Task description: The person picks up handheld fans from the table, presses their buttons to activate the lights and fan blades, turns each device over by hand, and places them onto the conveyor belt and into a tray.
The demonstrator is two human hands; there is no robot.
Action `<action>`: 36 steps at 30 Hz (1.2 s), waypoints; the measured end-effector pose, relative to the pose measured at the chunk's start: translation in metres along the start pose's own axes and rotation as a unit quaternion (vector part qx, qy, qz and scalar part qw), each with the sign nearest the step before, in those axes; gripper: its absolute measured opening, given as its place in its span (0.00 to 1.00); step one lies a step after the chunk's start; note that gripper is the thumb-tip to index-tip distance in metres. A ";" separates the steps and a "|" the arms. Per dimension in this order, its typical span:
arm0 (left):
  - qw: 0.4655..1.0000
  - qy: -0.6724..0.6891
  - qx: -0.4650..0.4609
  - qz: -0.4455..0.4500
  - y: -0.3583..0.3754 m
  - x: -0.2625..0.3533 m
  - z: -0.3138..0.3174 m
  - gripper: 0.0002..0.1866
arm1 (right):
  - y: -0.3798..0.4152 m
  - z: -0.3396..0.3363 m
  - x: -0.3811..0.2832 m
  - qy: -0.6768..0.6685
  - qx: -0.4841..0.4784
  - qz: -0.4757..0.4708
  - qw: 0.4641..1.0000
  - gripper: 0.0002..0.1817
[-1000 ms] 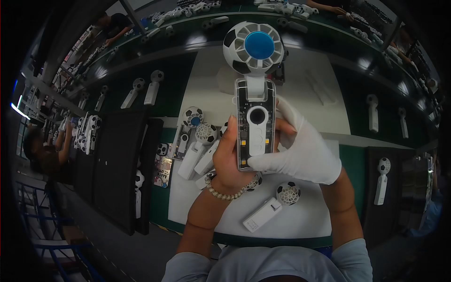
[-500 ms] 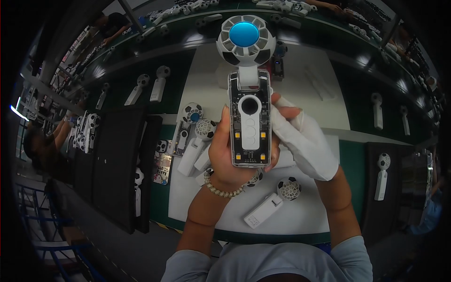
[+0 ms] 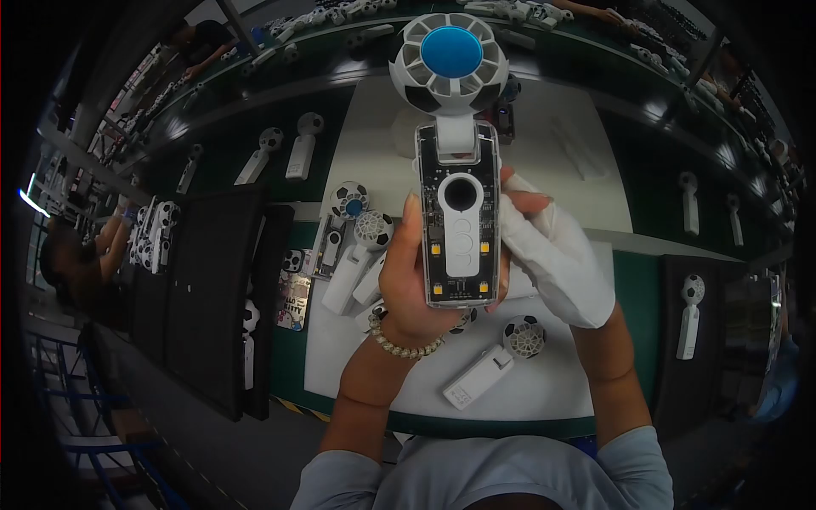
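Note:
Upright in front of me is a handheld fan (image 3: 463, 242) with a football-patterned head and a blue round centre. Its handle has a clear front that shows a black circuit board with small yellow parts. My left hand (image 3: 408, 280), with a beaded bracelet at the wrist, is wrapped round the handle from the left and below. A white glove covers much of my right hand (image 3: 557, 255), whose bare fingertips press against the handle's right side; some of its fingers are hidden behind the fan. Below lies a white fan (image 3: 480, 378) on the white work mat (image 3: 544, 395).
More fans (image 3: 348, 276) lie on the mat at the left, beside a phone in a patterned case (image 3: 294, 297). Black trays (image 3: 204, 306) stand further left. Fans such as this one (image 3: 690, 204) lie on the dark green surface at the right. Other people work at the far benches.
The held fan has shifted slightly right in view, and its head appears higher and a little larger. Both hands keep their hold on it.

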State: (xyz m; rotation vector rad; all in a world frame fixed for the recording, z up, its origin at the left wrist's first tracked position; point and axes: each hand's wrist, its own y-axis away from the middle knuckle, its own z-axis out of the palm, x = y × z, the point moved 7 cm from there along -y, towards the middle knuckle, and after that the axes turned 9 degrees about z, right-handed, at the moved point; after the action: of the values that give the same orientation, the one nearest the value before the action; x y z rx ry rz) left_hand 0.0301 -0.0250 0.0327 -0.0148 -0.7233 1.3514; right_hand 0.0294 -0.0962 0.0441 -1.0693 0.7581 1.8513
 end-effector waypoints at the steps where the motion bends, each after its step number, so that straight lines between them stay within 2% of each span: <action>1: 1.000 -0.002 -0.003 0.004 0.000 0.001 0.000 0.38 | 0.001 0.001 -0.002 -0.006 0.006 0.012 1.000 0.15; 3: 1.000 -0.013 -0.003 0.014 -0.002 0.002 -0.001 0.38 | 0.001 0.000 -0.001 -0.011 0.014 0.022 1.000 0.15; 5: 0.999 -0.035 0.014 0.037 -0.003 0.006 -0.004 0.38 | -0.001 -0.008 0.007 0.073 0.013 0.017 0.997 0.16; 6: 0.997 -0.046 0.029 0.052 -0.003 0.009 -0.006 0.38 | -0.003 -0.012 0.011 0.074 0.016 0.016 0.997 0.16; 8: 0.992 -0.065 0.048 0.093 -0.004 0.022 -0.010 0.36 | -0.008 -0.026 0.000 0.264 0.139 -0.098 0.949 0.17; 9: 0.989 -0.063 0.061 0.115 -0.003 0.031 -0.014 0.35 | -0.018 -0.036 0.004 0.264 0.139 -0.101 0.949 0.17; 11: 0.982 -0.077 0.074 0.159 -0.001 0.050 -0.017 0.35 | -0.048 -0.070 0.029 0.269 0.135 0.032 0.953 0.17; 12: 0.975 -0.089 0.093 0.180 0.001 0.061 -0.020 0.35 | -0.059 -0.076 0.034 0.269 0.132 0.029 0.954 0.17; 14: 0.966 -0.108 0.096 0.216 0.007 0.084 -0.023 0.34 | -0.081 -0.079 0.043 0.418 0.136 0.041 0.897 0.18; 15: 0.961 -0.116 0.095 0.231 0.010 0.095 -0.024 0.34 | -0.092 -0.075 0.045 0.419 0.131 0.036 0.898 0.18; 17: 0.953 -0.126 0.084 0.264 0.018 0.115 -0.026 0.34 | -0.118 -0.039 0.057 0.554 0.021 -0.013 0.832 0.19; 18: 0.946 -0.136 0.082 0.281 0.022 0.125 -0.027 0.34 | -0.139 -0.037 0.068 0.553 0.016 -0.017 0.833 0.19; 20: 0.942 -0.134 0.064 0.300 0.029 0.138 -0.026 0.35 | -0.186 -0.026 0.072 0.544 0.023 -0.144 0.827 0.19; 21: 0.939 -0.133 0.066 0.310 0.033 0.145 -0.026 0.35 | -0.203 -0.013 0.067 0.544 0.018 -0.150 0.826 0.19; 23: 0.937 -0.132 0.068 0.316 0.038 0.155 -0.031 0.34 | -0.238 0.007 0.083 0.668 -0.012 -0.025 0.744 0.21; 24: 0.934 -0.134 0.067 0.324 0.039 0.159 -0.032 0.35 | -0.252 0.015 0.089 0.667 -0.015 -0.028 0.745 0.21; 26: 0.929 -0.139 0.078 0.335 0.042 0.164 -0.038 0.35 | -0.286 0.018 0.118 0.747 -0.014 0.005 0.665 0.25; 27: 0.929 -0.143 0.074 0.334 0.042 0.165 -0.039 0.35 | -0.304 0.018 0.123 0.745 -0.012 0.000 0.667 0.25; 29: 0.932 -0.123 0.099 0.325 0.041 0.166 -0.048 0.35 | -0.336 -0.002 0.127 0.644 0.094 0.106 0.752 0.28; 30: 0.938 -0.107 0.092 0.316 0.039 0.165 -0.051 0.35 | -0.340 -0.002 0.129 0.643 0.093 0.101 0.753 0.28; 32: 0.943 -0.110 0.099 0.299 0.036 0.167 -0.057 0.36 | -0.340 -0.009 0.125 0.714 0.141 0.041 0.685 0.31; 33: 0.946 -0.106 0.099 0.289 0.033 0.168 -0.059 0.36 | -0.344 -0.010 0.134 0.715 0.139 0.039 0.684 0.31; 35: 0.950 -0.095 0.098 0.280 0.029 0.166 -0.065 0.36 | -0.351 -0.021 0.141 0.746 0.217 0.015 0.630 0.32; 36: 0.955 -0.087 0.096 0.268 0.026 0.164 -0.067 0.35 | -0.353 -0.021 0.143 0.748 0.218 0.014 0.627 0.32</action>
State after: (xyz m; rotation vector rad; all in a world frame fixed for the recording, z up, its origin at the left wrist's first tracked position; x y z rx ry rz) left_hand 0.0455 0.1528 0.0449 0.0699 -0.7626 1.9588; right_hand 0.3097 0.1007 -0.1230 -2.1146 1.9672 0.2456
